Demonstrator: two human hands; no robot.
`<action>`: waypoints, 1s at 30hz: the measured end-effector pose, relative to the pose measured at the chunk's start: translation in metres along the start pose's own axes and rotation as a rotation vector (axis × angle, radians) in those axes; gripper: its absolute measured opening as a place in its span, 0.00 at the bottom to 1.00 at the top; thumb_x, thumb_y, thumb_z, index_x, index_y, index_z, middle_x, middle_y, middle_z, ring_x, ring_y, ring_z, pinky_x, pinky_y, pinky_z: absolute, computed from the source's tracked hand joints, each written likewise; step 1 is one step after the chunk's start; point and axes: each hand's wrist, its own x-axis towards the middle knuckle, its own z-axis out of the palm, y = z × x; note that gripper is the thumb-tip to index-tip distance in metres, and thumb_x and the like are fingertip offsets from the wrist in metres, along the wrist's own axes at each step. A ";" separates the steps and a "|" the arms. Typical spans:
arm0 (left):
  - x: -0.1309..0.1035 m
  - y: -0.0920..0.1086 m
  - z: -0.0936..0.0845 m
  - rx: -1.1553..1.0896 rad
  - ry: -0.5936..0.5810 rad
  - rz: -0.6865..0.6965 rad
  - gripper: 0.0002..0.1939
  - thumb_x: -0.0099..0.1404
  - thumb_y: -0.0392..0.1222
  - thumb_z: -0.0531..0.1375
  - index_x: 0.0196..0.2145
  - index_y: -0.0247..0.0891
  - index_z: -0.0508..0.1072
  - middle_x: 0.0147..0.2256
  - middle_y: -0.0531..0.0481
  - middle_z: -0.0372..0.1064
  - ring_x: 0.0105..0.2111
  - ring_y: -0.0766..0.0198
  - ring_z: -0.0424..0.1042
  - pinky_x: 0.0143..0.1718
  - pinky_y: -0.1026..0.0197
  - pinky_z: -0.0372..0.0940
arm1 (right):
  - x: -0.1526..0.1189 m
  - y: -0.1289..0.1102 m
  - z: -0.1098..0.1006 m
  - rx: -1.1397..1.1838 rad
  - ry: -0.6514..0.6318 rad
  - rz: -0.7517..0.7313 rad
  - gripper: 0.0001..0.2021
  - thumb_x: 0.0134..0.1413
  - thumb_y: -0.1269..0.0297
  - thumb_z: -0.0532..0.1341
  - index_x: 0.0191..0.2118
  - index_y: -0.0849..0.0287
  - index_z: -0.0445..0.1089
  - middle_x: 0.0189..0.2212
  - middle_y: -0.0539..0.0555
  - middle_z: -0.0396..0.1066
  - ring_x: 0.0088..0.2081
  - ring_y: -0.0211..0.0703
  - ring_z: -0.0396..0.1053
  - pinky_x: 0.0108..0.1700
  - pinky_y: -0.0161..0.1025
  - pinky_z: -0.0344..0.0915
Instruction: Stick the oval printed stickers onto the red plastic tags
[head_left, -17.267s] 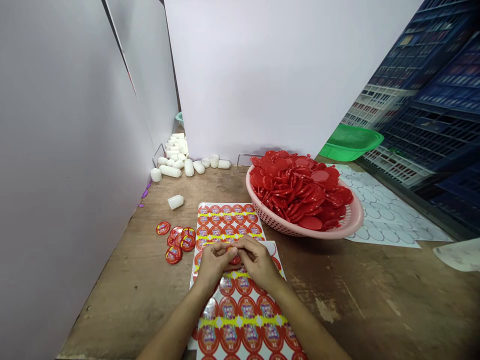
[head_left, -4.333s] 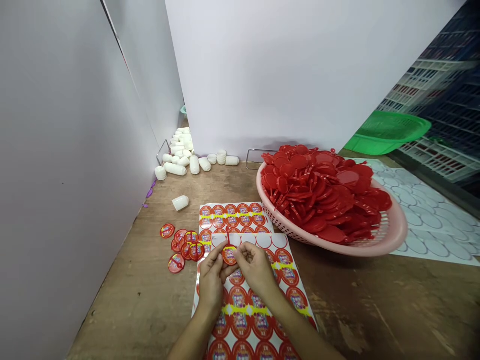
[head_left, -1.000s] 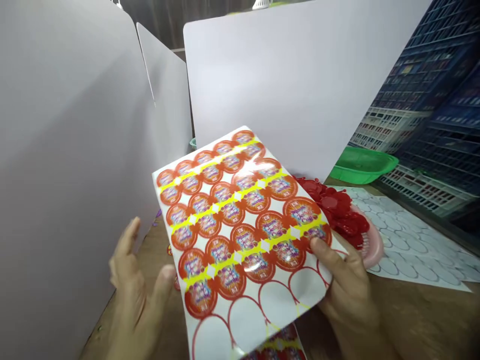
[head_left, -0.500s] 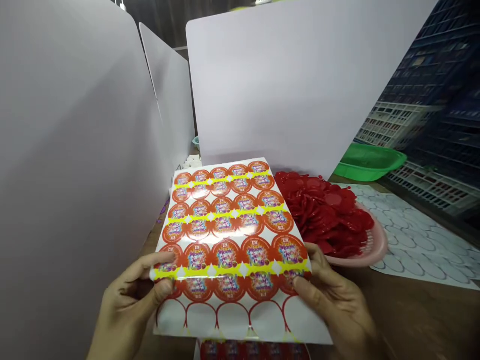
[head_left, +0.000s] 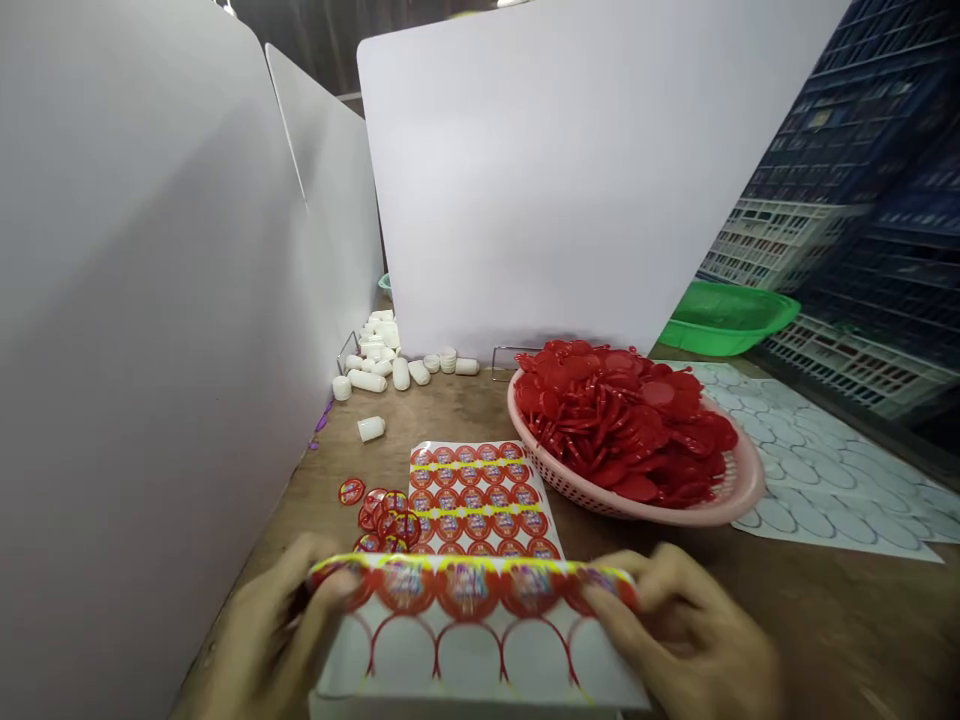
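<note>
So far, I'd say little is done: a small pile of stickered discs [head_left: 386,515] sits left, and the sticker sheet [head_left: 469,620] has bare rings in its near row. Lots is left: plain red discs [head_left: 615,420] fill the pink basket [head_left: 744,485] far right. My left hand [head_left: 274,625] and right hand [head_left: 686,635] pinch that sheet's two sides, near the middle. Half a second ago many rows showed; now just one printed row does, and another sheet [head_left: 480,497] shows behind.

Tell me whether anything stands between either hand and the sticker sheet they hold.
Nothing visible does: the left hand and right hand grip the sticker sheet directly, one at each side. The perforated pink basket sits beyond the right hand, not between it and the sticker sheet.
</note>
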 end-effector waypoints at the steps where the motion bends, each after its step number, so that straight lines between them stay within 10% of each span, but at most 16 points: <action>1: 0.010 -0.009 0.014 0.058 -0.067 -0.014 0.17 0.65 0.53 0.54 0.26 0.39 0.69 0.20 0.54 0.65 0.20 0.66 0.64 0.21 0.67 0.58 | 0.009 0.011 0.009 0.047 0.034 0.087 0.18 0.40 0.58 0.72 0.27 0.53 0.59 0.26 0.51 0.73 0.28 0.47 0.74 0.29 0.40 0.70; 4: 0.031 -0.035 0.061 0.372 -0.112 -0.053 0.10 0.64 0.45 0.56 0.36 0.37 0.73 0.35 0.43 0.74 0.34 0.55 0.71 0.34 0.56 0.65 | 0.029 0.050 0.025 0.134 0.030 0.299 0.24 0.38 0.53 0.72 0.36 0.54 0.59 0.25 0.49 0.73 0.26 0.46 0.73 0.29 0.40 0.70; 8: 0.031 -0.038 0.112 0.491 -0.205 0.172 0.19 0.64 0.37 0.55 0.53 0.44 0.68 0.55 0.40 0.66 0.55 0.47 0.61 0.53 0.42 0.55 | 0.028 0.082 0.027 -0.086 -0.040 0.224 0.14 0.46 0.55 0.66 0.34 0.58 0.66 0.25 0.51 0.73 0.28 0.45 0.72 0.31 0.39 0.68; 12: 0.027 -0.022 0.137 0.336 -0.506 0.285 0.14 0.68 0.33 0.47 0.46 0.41 0.69 0.42 0.46 0.71 0.42 0.56 0.67 0.47 0.51 0.58 | 0.026 0.056 0.021 -0.473 -0.104 -0.134 0.05 0.55 0.63 0.58 0.32 0.56 0.69 0.27 0.52 0.73 0.30 0.45 0.71 0.34 0.40 0.66; 15: 0.028 -0.020 0.148 0.358 -0.552 0.273 0.14 0.66 0.29 0.47 0.41 0.40 0.70 0.40 0.46 0.70 0.39 0.55 0.65 0.42 0.53 0.59 | 0.052 0.024 0.010 -0.771 0.092 -0.465 0.08 0.58 0.65 0.54 0.32 0.57 0.69 0.30 0.55 0.72 0.34 0.46 0.69 0.39 0.42 0.63; 17: 0.026 -0.023 0.155 0.355 -0.550 0.288 0.13 0.65 0.29 0.49 0.40 0.39 0.70 0.40 0.46 0.69 0.40 0.55 0.65 0.42 0.53 0.59 | 0.081 0.012 0.000 -1.014 0.230 -0.469 0.08 0.57 0.65 0.55 0.32 0.58 0.70 0.31 0.58 0.73 0.36 0.49 0.67 0.40 0.45 0.59; 20: 0.021 -0.028 0.167 0.313 -0.497 0.271 0.12 0.66 0.32 0.48 0.40 0.38 0.70 0.41 0.43 0.68 0.41 0.54 0.65 0.42 0.53 0.61 | 0.120 0.009 -0.014 -1.214 0.110 -0.256 0.07 0.52 0.66 0.57 0.30 0.59 0.71 0.28 0.57 0.74 0.35 0.51 0.68 0.40 0.47 0.57; 24: 0.015 -0.033 0.174 0.146 -0.394 0.249 0.13 0.67 0.33 0.49 0.44 0.40 0.70 0.45 0.42 0.67 0.46 0.53 0.65 0.46 0.49 0.61 | 0.133 0.006 -0.025 -1.059 0.189 -0.174 0.06 0.49 0.65 0.57 0.25 0.57 0.68 0.22 0.52 0.71 0.26 0.45 0.66 0.34 0.43 0.58; 30: 0.014 -0.038 0.166 -0.292 -0.327 0.133 0.08 0.65 0.36 0.54 0.39 0.40 0.72 0.40 0.44 0.72 0.42 0.56 0.69 0.46 0.53 0.63 | 0.083 -0.008 -0.006 -0.528 0.459 -0.259 0.08 0.54 0.58 0.59 0.34 0.57 0.67 0.24 0.50 0.68 0.23 0.40 0.67 0.27 0.37 0.64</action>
